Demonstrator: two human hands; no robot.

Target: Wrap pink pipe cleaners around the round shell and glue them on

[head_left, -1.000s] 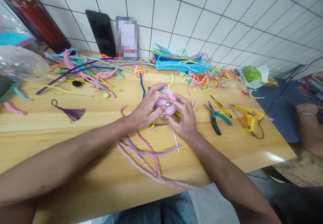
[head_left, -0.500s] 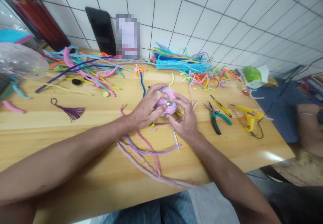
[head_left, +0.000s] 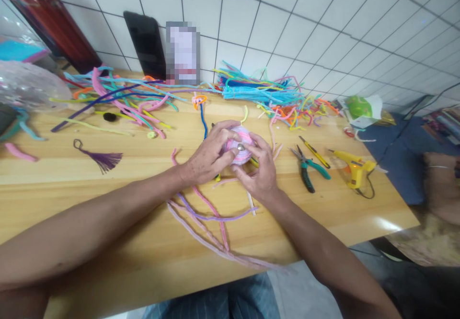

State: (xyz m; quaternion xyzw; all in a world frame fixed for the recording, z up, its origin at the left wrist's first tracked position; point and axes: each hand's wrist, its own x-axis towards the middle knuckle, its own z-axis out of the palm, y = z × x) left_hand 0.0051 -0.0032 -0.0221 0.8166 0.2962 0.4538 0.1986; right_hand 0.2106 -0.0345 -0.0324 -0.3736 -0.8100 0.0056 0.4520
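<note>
Both my hands close round a small round coil of pink and lilac pipe cleaner (head_left: 240, 152) with a small metal piece at its centre, held just above the wooden table (head_left: 108, 204). My left hand (head_left: 208, 158) cups its left side with the fingers curled over the top. On the right side, my right hand (head_left: 261, 168) pinches it with thumb and fingers. Long pink and lilac pipe cleaner strands (head_left: 208, 223) trail from the coil toward the table's near edge.
Heaps of coloured pipe cleaners (head_left: 118, 96) and a blue bundle (head_left: 258, 91) lie along the back. Green-handled pliers (head_left: 307, 168), a yellow tool (head_left: 314, 151) and a yellow glue gun (head_left: 354, 168) lie to the right. A purple tassel (head_left: 102, 158) lies left. Another person's arm (head_left: 440, 185) is at far right.
My fingers have shifted slightly on the coil; my right hand has crept a little left over it. Nothing else on the table has moved.
</note>
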